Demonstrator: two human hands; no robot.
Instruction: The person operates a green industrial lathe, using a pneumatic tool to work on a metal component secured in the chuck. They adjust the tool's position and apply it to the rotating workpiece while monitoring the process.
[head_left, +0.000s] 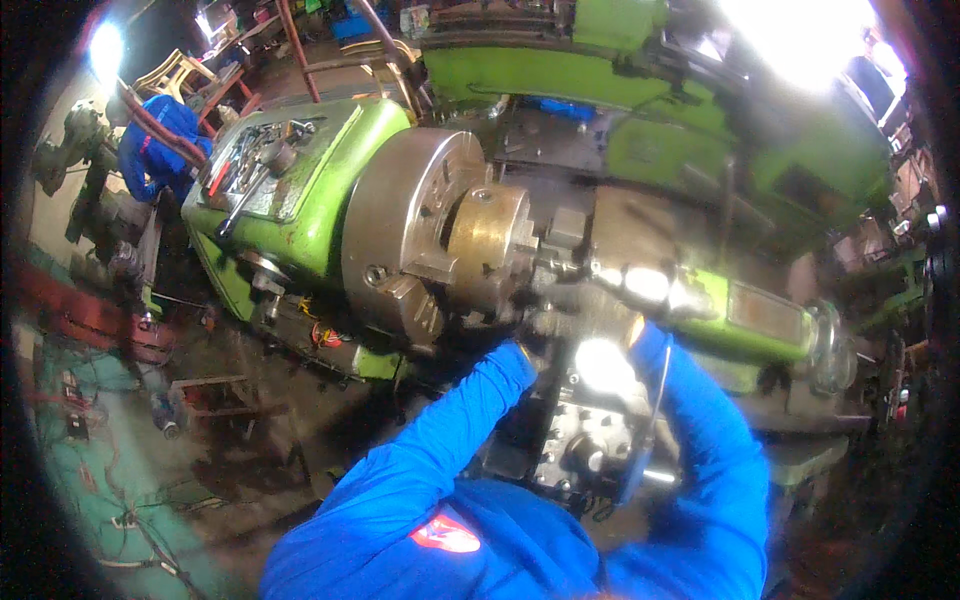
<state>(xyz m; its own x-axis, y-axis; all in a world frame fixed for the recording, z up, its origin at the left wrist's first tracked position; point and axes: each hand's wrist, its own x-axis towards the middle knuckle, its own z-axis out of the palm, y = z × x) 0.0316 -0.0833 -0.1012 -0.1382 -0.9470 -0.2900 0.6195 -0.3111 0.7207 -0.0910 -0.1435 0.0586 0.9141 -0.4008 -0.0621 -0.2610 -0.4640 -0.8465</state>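
Observation:
A large steel lathe chuck (400, 230) grips a brass-coloured round workpiece (488, 240). Both my arms, in blue sleeves, reach to the front of that workpiece. My left hand (536, 350) is dark and mostly lost in shadow just below the workpiece's right end. What looks like a grey-gloved right hand (598, 312) is smeared by motion, close to the tailstock's shiny nose (648, 284). The fingers of neither hand can be made out, nor whether they hold anything. Between my forearms sits the tool post (585, 445), with bolts on top.
The green headstock (345, 180) carries a tray of loose hand tools (265, 165). At the right, the green tailstock (765, 315) ends in a handwheel (830, 348). Another green machine (540, 75) stands behind. A person in blue (160, 145) is at the far left.

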